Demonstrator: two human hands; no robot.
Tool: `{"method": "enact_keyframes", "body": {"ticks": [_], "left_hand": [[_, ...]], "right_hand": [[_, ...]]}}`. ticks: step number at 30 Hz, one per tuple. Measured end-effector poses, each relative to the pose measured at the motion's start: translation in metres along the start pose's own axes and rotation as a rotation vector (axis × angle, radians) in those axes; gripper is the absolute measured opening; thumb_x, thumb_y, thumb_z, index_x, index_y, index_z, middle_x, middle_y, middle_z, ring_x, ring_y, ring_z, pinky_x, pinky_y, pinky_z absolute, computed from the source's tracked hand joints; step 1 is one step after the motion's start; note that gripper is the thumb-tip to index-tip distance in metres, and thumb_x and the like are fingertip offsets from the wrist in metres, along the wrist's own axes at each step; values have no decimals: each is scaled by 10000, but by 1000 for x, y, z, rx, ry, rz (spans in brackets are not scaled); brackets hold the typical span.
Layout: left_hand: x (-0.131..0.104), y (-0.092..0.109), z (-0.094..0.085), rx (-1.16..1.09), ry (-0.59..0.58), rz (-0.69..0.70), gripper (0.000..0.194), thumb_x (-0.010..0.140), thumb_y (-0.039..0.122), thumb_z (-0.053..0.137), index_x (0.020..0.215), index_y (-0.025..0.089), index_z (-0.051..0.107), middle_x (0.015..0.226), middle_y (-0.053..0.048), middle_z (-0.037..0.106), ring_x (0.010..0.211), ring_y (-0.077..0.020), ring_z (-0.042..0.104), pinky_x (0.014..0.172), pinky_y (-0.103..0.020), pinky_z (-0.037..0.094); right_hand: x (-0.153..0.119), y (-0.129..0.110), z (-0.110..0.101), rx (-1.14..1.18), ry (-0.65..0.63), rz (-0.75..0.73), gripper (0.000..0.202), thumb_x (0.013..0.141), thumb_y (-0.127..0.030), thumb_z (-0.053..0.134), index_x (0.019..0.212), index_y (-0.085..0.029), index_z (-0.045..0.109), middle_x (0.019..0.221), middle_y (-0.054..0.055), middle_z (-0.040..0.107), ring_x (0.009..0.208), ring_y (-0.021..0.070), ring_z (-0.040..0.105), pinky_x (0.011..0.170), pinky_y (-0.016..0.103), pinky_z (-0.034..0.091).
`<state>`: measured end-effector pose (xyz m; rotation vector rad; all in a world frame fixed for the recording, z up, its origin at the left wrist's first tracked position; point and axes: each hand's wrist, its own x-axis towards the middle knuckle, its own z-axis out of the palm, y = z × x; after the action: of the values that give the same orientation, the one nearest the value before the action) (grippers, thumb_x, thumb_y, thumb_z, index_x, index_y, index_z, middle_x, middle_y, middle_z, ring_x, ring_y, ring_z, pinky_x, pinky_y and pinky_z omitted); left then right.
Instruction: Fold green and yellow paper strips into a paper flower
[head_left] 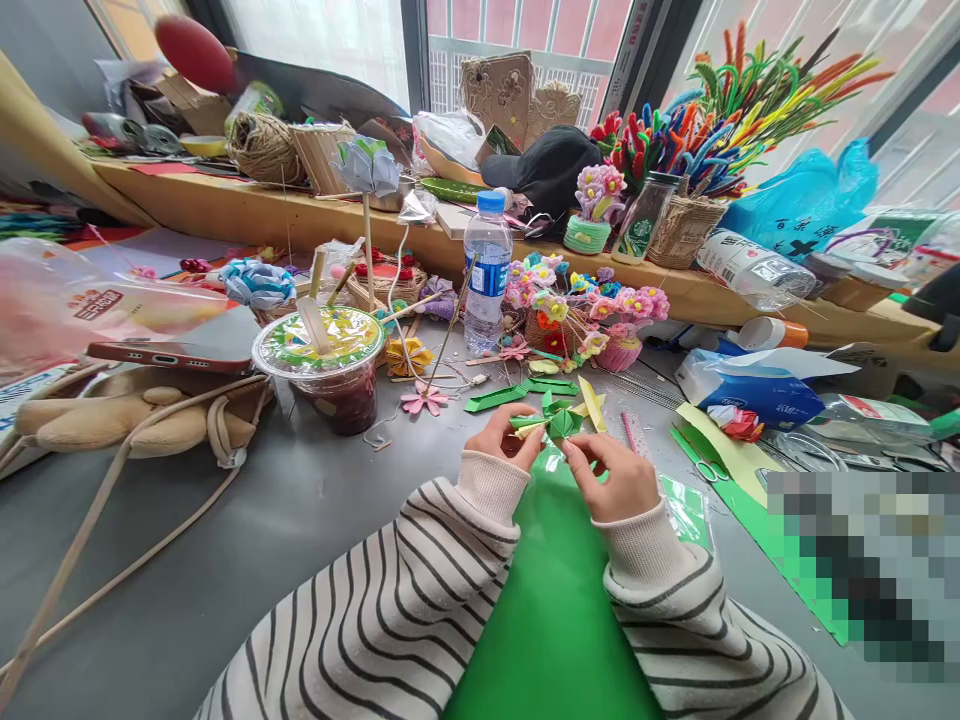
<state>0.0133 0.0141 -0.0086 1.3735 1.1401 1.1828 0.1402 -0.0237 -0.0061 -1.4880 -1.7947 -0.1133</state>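
Note:
Between my two hands is a folded green paper piece (561,418), star-like with several points and a pale yellow strip at its left side. My left hand (501,438) pinches its left part with closed fingers. On the right, my right hand (613,474) has thumb and fingertips closed on its lower right edge. A large glossy green sheet (559,600) lies below my hands and runs toward me. Just beyond the folded piece rest folded green strips (499,398) and a yellow strip (592,404).
A cup with a dark drink (337,400) stands at the left, near a phone (172,350) on a beige bag (112,425). A water bottle (487,290) stands ahead, beside bunches of small flowers (570,310). Scissors (706,470) and green paper (780,560) lie right.

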Motion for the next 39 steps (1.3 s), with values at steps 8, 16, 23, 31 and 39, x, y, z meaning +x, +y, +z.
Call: {"method": "enact_keyframes", "body": {"ticks": [8, 16, 23, 31, 39], "left_hand": [[-2, 6, -1, -107, -94, -50, 276, 659, 378, 543, 834, 173, 481, 543, 31, 559, 407, -88, 549, 394, -173, 454], [0, -4, 0, -83, -45, 57, 327, 551, 304, 659, 783, 172, 471, 688, 1, 583, 584, -98, 571, 538, -204, 484], [-4, 4, -1, 164, 19, 320, 242, 638, 300, 585, 845, 177, 557, 806, -37, 535, 634, -88, 539, 532, -191, 488], [0, 2, -3, 292, 19, 616, 154, 669, 211, 552, 809, 153, 579, 807, -60, 538, 768, -133, 527, 687, -254, 469], [4, 6, -7, 301, -72, 598, 89, 669, 221, 543, 737, 165, 540, 772, -52, 549, 756, -144, 506, 697, -281, 427]], "right_hand": [[0, -6, -3, -16, -3, -65, 129, 759, -197, 445, 684, -158, 543, 550, -21, 534, 440, 59, 443, 441, 170, 378], [-1, -12, -5, -155, 6, -73, 164, 777, -203, 421, 742, -154, 574, 554, -4, 539, 479, 84, 474, 465, 191, 373], [-1, -16, -5, -137, -2, -53, 196, 785, -209, 401, 699, -168, 572, 546, -4, 528, 488, 91, 476, 476, 200, 364], [0, -24, -9, -114, -4, -2, 246, 785, -205, 374, 672, -144, 583, 521, 11, 512, 477, 104, 456, 480, 222, 349], [-1, -30, -12, -190, -21, -70, 265, 786, -203, 365, 629, -149, 572, 494, 3, 477, 450, 107, 430, 451, 225, 327]]}}
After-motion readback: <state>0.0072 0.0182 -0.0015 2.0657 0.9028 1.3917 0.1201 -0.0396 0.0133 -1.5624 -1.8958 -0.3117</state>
